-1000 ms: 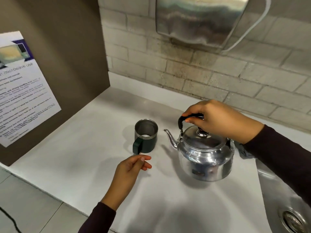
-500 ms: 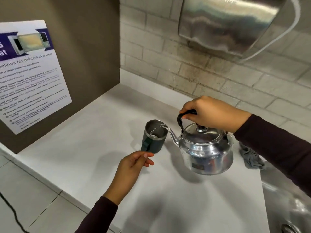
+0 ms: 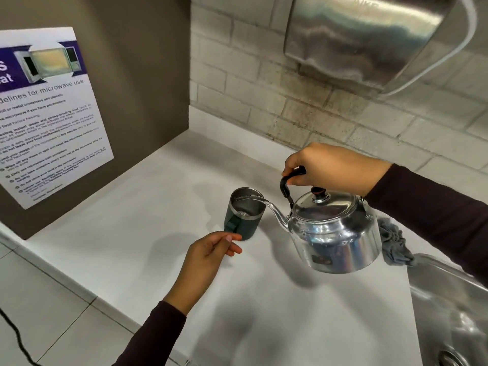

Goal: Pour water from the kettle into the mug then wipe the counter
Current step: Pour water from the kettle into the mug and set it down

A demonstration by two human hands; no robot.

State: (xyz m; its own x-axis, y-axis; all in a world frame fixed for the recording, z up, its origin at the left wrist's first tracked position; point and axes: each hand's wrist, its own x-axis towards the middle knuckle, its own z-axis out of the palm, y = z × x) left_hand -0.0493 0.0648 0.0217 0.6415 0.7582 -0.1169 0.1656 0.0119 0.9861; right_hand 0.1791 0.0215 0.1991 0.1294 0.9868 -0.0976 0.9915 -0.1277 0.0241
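Kettle (image 3: 334, 233), polished metal and rounded, hangs tilted above the worktop (image 3: 132, 233), the right hand (image 3: 330, 167) wrapped tight around its black handle. Water arcs from its spout into the dark green, steel-lined mug (image 3: 244, 213). Left hand (image 3: 208, 253), fingers loosely curled and holding nothing, sits just beside the mug's handle. A crumpled grey cloth (image 3: 394, 245) shows partly behind the kettle.

Shiny silver kettle (image 3: 334, 235) with black handle; dark green mug (image 3: 241, 217), steel inside; white counter (image 3: 148, 207); grey cloth (image 3: 394, 244).
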